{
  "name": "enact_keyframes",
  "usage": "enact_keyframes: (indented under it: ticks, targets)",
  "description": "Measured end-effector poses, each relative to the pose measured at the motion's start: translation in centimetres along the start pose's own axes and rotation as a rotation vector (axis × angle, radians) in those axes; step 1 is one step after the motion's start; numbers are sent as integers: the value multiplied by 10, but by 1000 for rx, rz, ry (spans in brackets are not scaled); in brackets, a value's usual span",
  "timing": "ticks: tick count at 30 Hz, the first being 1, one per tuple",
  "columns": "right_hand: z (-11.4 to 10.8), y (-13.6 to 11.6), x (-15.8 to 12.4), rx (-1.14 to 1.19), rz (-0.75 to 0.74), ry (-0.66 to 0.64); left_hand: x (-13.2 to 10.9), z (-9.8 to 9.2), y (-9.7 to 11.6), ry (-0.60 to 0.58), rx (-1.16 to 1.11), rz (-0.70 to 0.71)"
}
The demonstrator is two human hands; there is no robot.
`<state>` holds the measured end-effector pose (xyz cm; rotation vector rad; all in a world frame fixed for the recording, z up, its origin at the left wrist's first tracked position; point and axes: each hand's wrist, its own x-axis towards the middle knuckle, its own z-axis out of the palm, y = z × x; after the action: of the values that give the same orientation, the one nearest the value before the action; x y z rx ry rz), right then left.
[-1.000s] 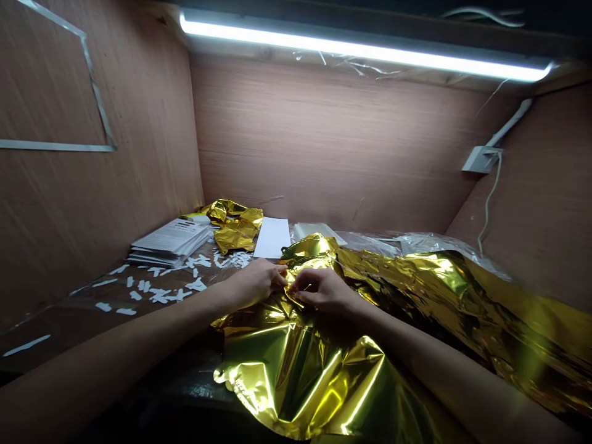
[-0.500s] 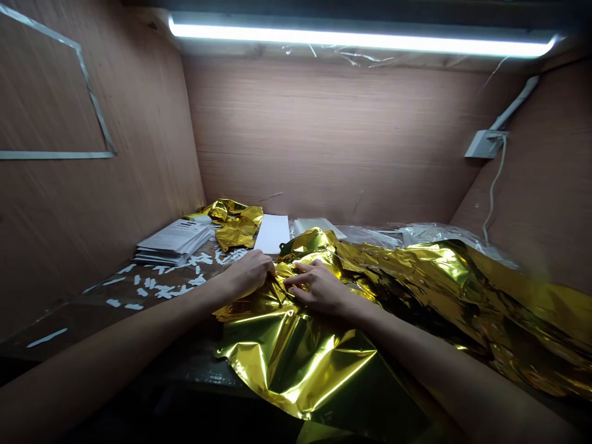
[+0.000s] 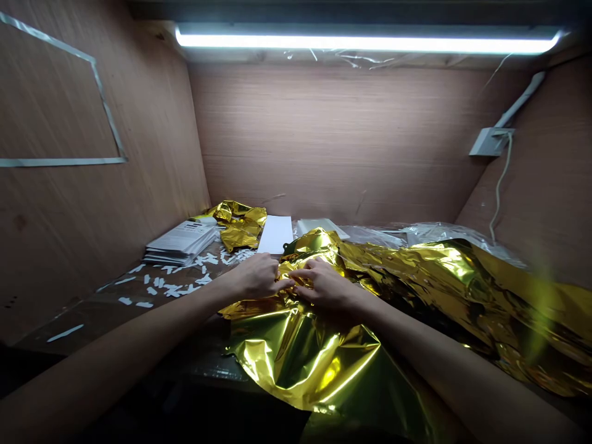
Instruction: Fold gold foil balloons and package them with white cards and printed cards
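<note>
- The left hand (image 3: 256,276) is curling down over a gathered fold of the gold foil sheet (image 3: 296,364). Its grip looks closed, but nobody could tell from here whether it is clenching the foil or only pressing on it.
- The right hand (image 3: 326,285) is arching its fingers (image 3: 311,266) over the same crinkled fold, just beside the left hand. Its grip is just as hard to judge.
- The foil sheet is bunching up under both hands and spreading across the near part of the desk (image 3: 198,364) and away to the right.
- Beyond the hands, a crumpled piece of gold foil (image 3: 238,225) is lying beside a white paper strip (image 3: 275,234).
- To the left, a stack of printed leaflets (image 3: 180,242) and many white paper scraps (image 3: 176,290) are resting on a clear plastic sheet (image 3: 87,311).
- Clear plastic bags (image 3: 439,233) are lying behind the foil.
- A light tube (image 3: 365,42) is shining above the wooden back wall (image 3: 333,135).
</note>
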<state>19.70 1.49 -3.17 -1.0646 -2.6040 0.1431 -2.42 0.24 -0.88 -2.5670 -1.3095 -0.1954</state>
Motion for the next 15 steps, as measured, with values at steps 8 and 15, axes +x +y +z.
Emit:
enact_keyframes:
  ticks: [8,15]
  targets:
    - [1,2,9,260,-64,-41,1,1,-4,-67,-63,9]
    - [6,10,14,943,163,-156,-1,1,-17,-53,-335,87]
